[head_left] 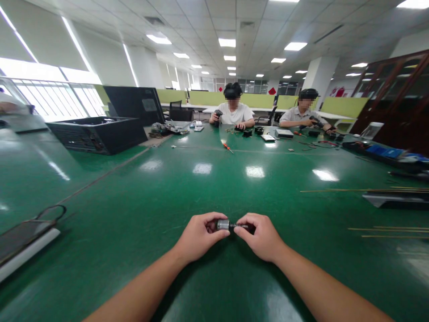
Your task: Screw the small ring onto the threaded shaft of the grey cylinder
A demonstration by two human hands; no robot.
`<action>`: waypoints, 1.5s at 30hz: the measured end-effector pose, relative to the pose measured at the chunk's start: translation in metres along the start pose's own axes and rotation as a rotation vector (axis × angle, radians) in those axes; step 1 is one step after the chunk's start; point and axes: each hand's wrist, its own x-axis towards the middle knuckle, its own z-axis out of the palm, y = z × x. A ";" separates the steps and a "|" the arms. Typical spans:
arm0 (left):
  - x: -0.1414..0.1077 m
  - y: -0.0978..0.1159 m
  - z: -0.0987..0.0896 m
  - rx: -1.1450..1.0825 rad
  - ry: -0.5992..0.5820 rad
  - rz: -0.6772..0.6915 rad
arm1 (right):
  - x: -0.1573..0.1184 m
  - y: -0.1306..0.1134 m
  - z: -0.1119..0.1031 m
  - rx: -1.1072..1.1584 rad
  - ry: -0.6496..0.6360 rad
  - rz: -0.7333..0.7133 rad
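Observation:
Close in front of me, low over the green table, my left hand [200, 233] is closed on a small silver metal cylinder [223, 224], gripped between thumb and fingers. From the cylinder's right end a thin, dark, stepped shaft [233, 226] sticks out, lying nearly level. My right hand [259, 232] pinches the far end of this shaft, its thumb tip and fingers just right of the cylinder. The fingers partly hide both ends, and I cannot tell whether shaft and cylinder are one piece.
A green table [214, 188] spreads ahead. An open black case [100, 134] stands at far left, a dark flat device [27, 241] nearer. Thin rods [389, 230] lie right, near a blue-filled tray [385, 152]. An orange screwdriver [227, 146] lies farther off. Two people [233, 112] sit opposite, handling tools.

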 end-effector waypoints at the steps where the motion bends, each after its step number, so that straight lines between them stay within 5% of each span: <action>1: 0.000 0.000 0.000 0.000 0.002 -0.002 | 0.000 0.000 0.000 0.006 0.000 0.002; 45: -0.001 -0.002 -0.003 0.007 0.033 0.010 | 0.000 0.003 0.001 0.069 0.045 0.031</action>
